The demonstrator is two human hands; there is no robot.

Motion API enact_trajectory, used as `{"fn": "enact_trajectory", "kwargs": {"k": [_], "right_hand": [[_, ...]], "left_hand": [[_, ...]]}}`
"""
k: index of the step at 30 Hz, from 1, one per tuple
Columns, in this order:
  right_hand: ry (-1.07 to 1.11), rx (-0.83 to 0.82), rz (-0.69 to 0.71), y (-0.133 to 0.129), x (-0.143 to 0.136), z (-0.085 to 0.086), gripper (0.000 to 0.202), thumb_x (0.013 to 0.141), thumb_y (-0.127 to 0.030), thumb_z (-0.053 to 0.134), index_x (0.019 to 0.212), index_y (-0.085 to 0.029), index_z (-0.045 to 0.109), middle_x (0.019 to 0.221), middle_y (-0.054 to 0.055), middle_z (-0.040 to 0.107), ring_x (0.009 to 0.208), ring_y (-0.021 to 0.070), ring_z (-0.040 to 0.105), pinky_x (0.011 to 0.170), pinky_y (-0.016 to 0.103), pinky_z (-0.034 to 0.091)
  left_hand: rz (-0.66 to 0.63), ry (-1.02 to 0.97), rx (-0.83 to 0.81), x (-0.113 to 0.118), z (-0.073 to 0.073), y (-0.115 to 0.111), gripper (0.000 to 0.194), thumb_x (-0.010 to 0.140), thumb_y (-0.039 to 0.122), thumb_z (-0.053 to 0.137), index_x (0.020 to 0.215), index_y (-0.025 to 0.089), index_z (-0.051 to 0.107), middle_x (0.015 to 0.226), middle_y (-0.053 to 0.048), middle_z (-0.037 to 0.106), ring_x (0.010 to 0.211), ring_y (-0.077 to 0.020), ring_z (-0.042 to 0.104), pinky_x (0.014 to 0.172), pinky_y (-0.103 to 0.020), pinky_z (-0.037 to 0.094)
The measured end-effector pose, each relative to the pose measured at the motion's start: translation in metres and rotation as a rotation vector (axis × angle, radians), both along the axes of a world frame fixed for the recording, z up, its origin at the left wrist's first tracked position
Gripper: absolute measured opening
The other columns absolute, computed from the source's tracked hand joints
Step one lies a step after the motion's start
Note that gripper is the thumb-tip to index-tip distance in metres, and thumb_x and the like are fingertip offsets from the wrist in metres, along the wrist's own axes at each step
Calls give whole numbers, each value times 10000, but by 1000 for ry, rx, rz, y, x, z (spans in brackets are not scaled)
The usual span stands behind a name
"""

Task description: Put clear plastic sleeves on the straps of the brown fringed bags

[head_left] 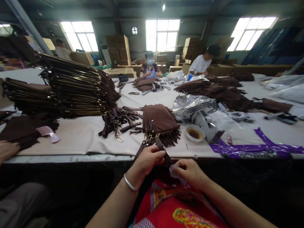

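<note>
Through the head camera, I see my left hand (pixel 149 158) closed on a dark brown leather-like strap (pixel 167 158), and my right hand (pixel 191 172) pinching a translucent whitish scrap (pixel 174 171) just beside it. The brown fringed bag (pixel 158 117) lies right ahead on the pale-covered table (pixel 80 136), gold-toned clips at its near edge. To its left I have a heap of loose brown straps (pixel 118 122); farther left, tall stacked bags (pixel 76 85). Right of the bag, a shallow white bowl (pixel 195 133) holds brown liquid, beside a grey dispenser-like device (pixel 206 125). Behind them sits a clear plastic bag with black-and-white patterned contents (pixel 192 106). Cardboard boxes (pixel 118 50) stand beyond; I cannot tell their contents.
</note>
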State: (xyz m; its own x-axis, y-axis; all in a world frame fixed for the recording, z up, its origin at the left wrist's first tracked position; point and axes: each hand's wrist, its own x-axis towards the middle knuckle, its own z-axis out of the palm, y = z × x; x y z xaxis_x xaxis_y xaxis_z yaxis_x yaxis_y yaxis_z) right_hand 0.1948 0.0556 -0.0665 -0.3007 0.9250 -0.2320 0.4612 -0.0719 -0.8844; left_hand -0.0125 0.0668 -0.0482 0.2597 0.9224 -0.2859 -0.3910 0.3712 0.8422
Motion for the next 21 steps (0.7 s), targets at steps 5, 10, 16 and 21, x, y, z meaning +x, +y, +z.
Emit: {"fn": "enact_trajectory", "kwargs": {"k": [5, 10, 16, 21], "right_hand": [[1, -9, -44, -3, -3, 3, 222, 733, -324, 625, 695, -126, 717, 668, 45, 708, 598, 152, 584, 545, 232, 431], [17, 0, -64, -3, -1, 1, 227, 730, -331, 618, 672, -129, 705, 646, 34, 691, 590, 150, 571, 550, 236, 424], [10, -22, -85, 1, -4, -4, 248, 707, -354, 622, 664, -124, 704, 631, 35, 684, 580, 151, 563, 548, 240, 421], [41, -14, -55, 0, -6, -2, 251, 725, -353, 614, 677, -123, 705, 634, 29, 676, 581, 141, 548, 547, 235, 406]], "left_hand": [[63, 146, 91, 18, 6, -4, 323, 686, 300, 783, 951, 125, 724, 914, -100, 725, 714, -156, 630, 652, -245, 477], [107, 286, 155, 17, 4, -7, 290, 683, 283, 764, 928, 130, 741, 879, -85, 737, 685, -161, 619, 603, -239, 451], [109, 248, 100, 15, 10, -9, 298, 682, 293, 760, 930, 130, 730, 856, -80, 728, 654, -146, 604, 614, -243, 456], [91, 299, 132, 15, 4, -7, 271, 697, 272, 737, 923, 124, 726, 845, -83, 725, 666, -154, 603, 592, -238, 445]]}}
